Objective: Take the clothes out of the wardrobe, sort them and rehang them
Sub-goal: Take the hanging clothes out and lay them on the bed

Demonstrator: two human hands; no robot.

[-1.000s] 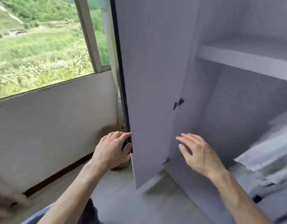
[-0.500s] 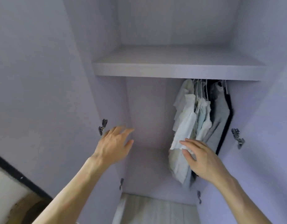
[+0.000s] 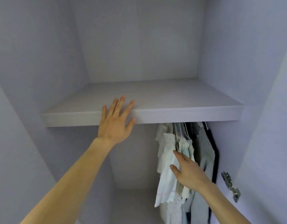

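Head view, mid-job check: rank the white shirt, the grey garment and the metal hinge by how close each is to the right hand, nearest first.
1. white shirt: at the fingertips of the right hand, on the left of the hanging bunch.
2. grey garment: just beyond the hand, up and to its right.
3. metal hinge: out on the right wall, apart from the clothes.

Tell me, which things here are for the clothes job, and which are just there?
For the job: hanging clothes, wardrobe, left hand, right hand at the clothes.
Just there: shelf, metal hinge.
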